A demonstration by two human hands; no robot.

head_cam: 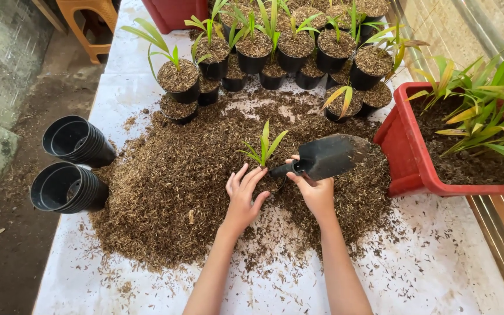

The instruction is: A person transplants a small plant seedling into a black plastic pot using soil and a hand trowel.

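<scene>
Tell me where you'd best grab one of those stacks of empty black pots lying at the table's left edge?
Probably by the open rim of the nearer stack, coming from the left: the stacks lie on their sides with mouths facing left, so fingers can hook inside the rim.

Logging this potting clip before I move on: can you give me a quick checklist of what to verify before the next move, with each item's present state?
1. Seedling upright in the mix: ok.
2. Left hand steadying the seedling's base: ok, fingers rest on the mix beside it.
3. Right hand gripping the black trowel: ok.
4. Trowel loaded with mix: cannot tell, its back faces the camera.
5. Pot under the seedling: cannot tell, buried in the potting mix.
6. Spare empty pots at hand: ok, stacked on the table's left edge.
</scene>
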